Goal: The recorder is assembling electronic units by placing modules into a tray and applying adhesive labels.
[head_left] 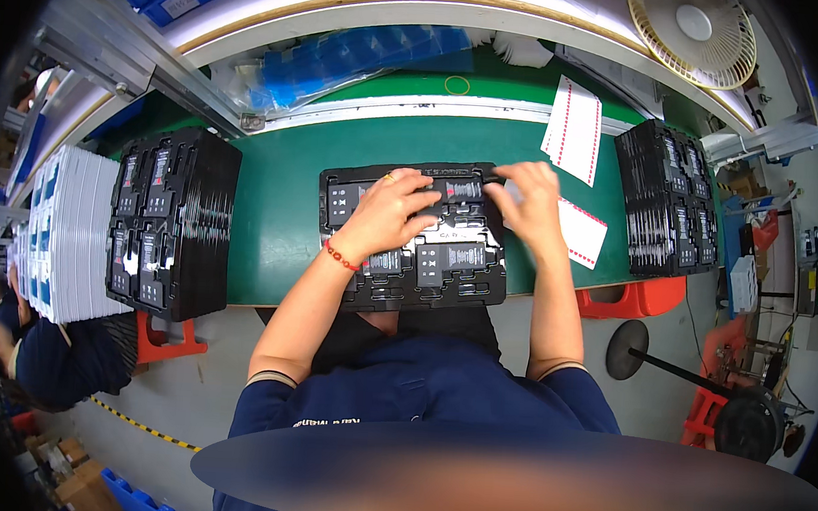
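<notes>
A black plastic tray [361, 301] lies in front of me on the green table, with several flat black battery packs [465, 256] in its pockets. My left hand [395, 210] rests on the tray's upper left part, fingers spread over the packs; a red bracelet is on that wrist. At the tray's far right corner is my right hand [532, 207], slightly blurred, with thumb and bent fingers apart. Nothing held shows in either hand. Beside and partly under the right hand lies a white sheet with red marks [583, 234].
Tall stacks of black trays stand left [207, 224] and right [649, 200] on the table [278, 182]. White trays [78, 235] are stacked farther left. Another red-marked sheet [574, 130] lies beyond, under a shelf [349, 16] carrying a fan [695, 25]. A person's sleeve [70, 366] shows at left.
</notes>
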The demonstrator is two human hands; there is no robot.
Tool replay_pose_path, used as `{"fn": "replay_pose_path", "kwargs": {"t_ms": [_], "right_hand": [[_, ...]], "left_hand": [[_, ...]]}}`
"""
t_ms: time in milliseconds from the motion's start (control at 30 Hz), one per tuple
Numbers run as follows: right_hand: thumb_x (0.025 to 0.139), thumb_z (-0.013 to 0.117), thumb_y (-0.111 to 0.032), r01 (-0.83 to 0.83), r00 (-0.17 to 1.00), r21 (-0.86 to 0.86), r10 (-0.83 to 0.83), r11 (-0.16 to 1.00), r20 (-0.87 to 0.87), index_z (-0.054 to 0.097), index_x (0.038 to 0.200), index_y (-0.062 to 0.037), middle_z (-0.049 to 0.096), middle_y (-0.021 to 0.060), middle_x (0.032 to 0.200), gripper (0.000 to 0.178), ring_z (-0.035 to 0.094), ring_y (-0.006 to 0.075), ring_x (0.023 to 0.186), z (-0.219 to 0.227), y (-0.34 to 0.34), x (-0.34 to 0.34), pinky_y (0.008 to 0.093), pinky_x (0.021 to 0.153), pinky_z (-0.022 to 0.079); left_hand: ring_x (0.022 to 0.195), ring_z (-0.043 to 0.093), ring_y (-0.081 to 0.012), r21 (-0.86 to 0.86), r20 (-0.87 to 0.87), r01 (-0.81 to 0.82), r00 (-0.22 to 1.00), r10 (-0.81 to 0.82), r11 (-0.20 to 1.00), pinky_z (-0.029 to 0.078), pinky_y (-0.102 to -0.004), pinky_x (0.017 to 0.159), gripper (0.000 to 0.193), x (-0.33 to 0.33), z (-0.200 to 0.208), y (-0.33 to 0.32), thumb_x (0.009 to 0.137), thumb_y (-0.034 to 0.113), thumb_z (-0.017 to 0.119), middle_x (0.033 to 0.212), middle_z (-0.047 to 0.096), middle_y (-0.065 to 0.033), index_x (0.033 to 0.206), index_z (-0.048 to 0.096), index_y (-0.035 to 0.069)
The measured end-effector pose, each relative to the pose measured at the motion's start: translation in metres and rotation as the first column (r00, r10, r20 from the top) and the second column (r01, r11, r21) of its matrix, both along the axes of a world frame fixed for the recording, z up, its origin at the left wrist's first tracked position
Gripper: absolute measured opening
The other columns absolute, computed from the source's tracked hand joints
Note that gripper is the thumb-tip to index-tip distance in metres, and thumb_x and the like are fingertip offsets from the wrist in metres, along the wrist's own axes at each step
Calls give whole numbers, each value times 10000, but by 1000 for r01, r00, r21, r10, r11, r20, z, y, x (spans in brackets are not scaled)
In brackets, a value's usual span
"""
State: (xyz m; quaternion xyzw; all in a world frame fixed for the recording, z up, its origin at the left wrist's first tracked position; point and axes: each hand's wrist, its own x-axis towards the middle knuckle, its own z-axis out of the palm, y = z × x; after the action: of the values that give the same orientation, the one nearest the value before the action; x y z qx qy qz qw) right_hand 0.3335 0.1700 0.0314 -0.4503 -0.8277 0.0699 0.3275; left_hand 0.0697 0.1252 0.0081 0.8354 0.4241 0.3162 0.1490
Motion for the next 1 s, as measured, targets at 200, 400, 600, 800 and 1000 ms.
{"fn": "replay_pose_path", "kwargs": {"t_ms": [200,400,600,800,1000], "right_hand": [[756,788,-153,305,943,3,-303,952,137,720,989,-64,648,81,974,258,560,289,977,-17,-9,44,415,870,405],[749,785,-115,328,936,-10,-324,945,134,711,927,-62,638,81,967,200,556,289,983,-21,-8,47,415,885,403],[784,729,-54,263,965,-83,-264,961,1,665,883,-26,616,121,883,121,587,322,848,-30,-6,44,408,758,475],[910,604,-16,69,937,-498,-228,864,-266,588,893,-2,639,88,874,27,615,183,809,-22,-14,58,301,761,488],[949,596,-14,-260,813,-577,-147,774,-563,576,943,-16,640,27,963,21,563,90,896,3,-22,54,242,843,454]], "left_hand": [[1291,490,-352,-43,-162,-30,987,23,999,418,-480,1053,427,5,30,-17,792,279,782,1349,559,-159,1150,695,64],[1189,563,-325,-121,-118,70,989,-84,990,445,-436,999,367,8,42,-47,793,219,766,1245,622,-140,1113,694,54],[1232,526,-295,-164,-267,118,950,-159,979,408,-430,1034,455,22,33,-73,733,157,786,1271,605,-86,1173,678,120],[1204,560,-303,-51,-271,115,954,-124,992,474,-437,994,390,26,20,-70,714,137,735,1239,639,-99,1100,687,109],[1201,582,-317,-115,-115,91,988,-104,989,501,-461,957,400,19,22,-64,708,149,749,1271,636,-110,1101,687,105]]}}
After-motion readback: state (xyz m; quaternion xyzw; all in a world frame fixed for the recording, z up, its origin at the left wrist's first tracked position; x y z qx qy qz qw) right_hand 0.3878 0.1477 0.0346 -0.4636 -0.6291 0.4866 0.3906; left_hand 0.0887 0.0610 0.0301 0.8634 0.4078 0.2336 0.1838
